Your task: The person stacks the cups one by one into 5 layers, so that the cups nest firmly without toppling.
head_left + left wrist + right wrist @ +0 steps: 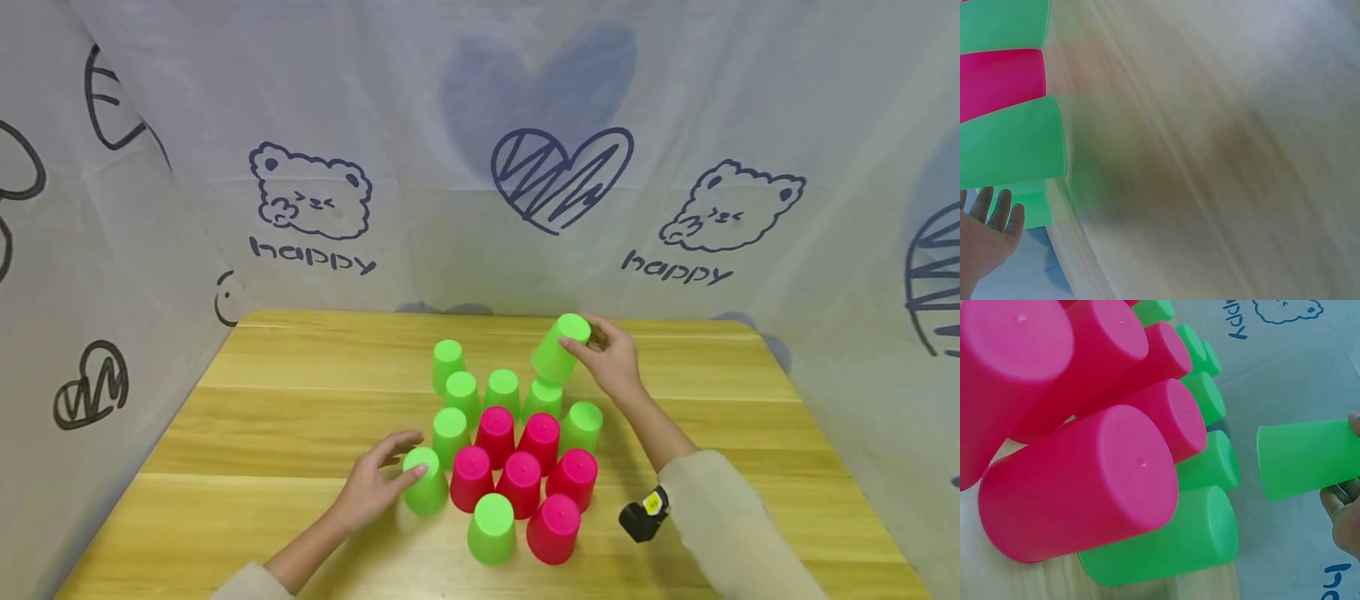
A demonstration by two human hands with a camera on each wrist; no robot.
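My right hand grips a green plastic cup, raised and tilted at the back of a cluster of upside-down cups. The right wrist view shows that held cup apart from the others. My left hand is at the left side, its fingers extended beside a standing green cup, with the thumb over its near side. In the left wrist view the left hand's fingers are loosely spread next to a green cup. Whether they touch it is unclear.
Several red cups stand bottom-up in the middle, with more green cups behind and around them. One green cup is nearest the front. All stand on a wooden table backed by a printed curtain.
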